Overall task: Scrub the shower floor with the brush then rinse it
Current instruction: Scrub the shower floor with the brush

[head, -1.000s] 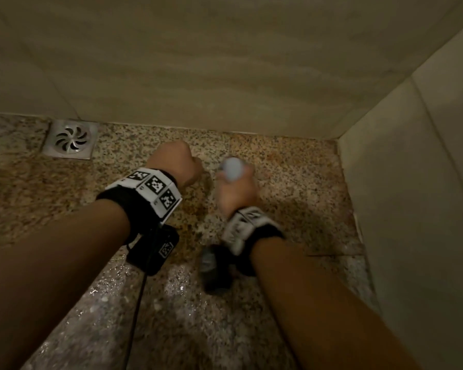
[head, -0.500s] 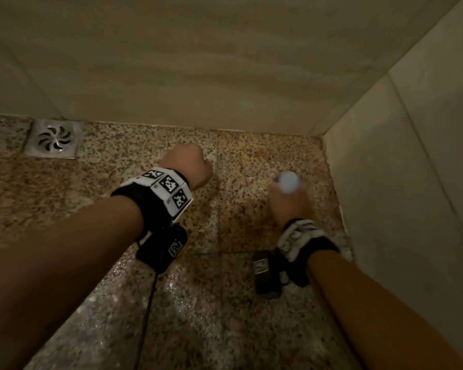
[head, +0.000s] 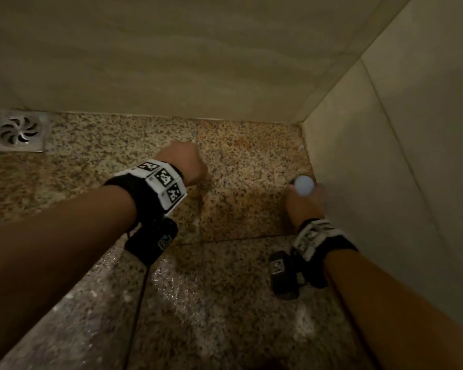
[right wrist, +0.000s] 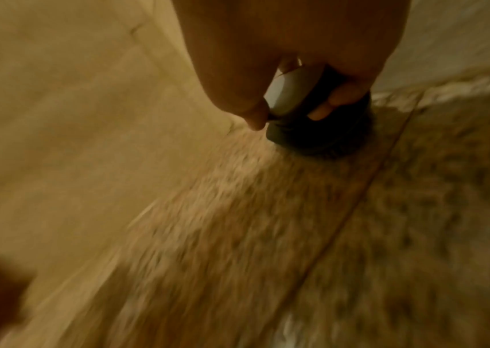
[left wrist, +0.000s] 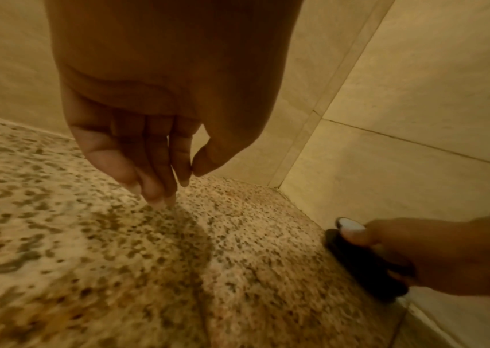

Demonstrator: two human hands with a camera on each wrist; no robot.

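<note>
The speckled granite shower floor [head: 251, 169] fills the lower half of the head view. My right hand [head: 305, 206] grips a brush [head: 304, 185] with a white rounded knob and a dark bristle base. The brush [left wrist: 363, 261] is pressed on the floor right beside the right wall, near the corner. In the right wrist view my fingers [right wrist: 336, 99] curl round the knob above the dark base [right wrist: 321, 131]. My left hand [head: 183, 164] hangs over the middle of the floor. Its fingers [left wrist: 160, 183] point down, relaxed, holding nothing.
A square metal drain [head: 18, 130] sits at the far left by the back wall [head: 198, 62]. The tiled right wall [head: 398, 156] stands close to the brush. The near floor [head: 185, 289] shines wet. A tile joint [head: 238, 240] runs across the floor.
My right hand has slid the brush from the middle of the floor rightward to the right wall. The left hand has stayed roughly in place.
</note>
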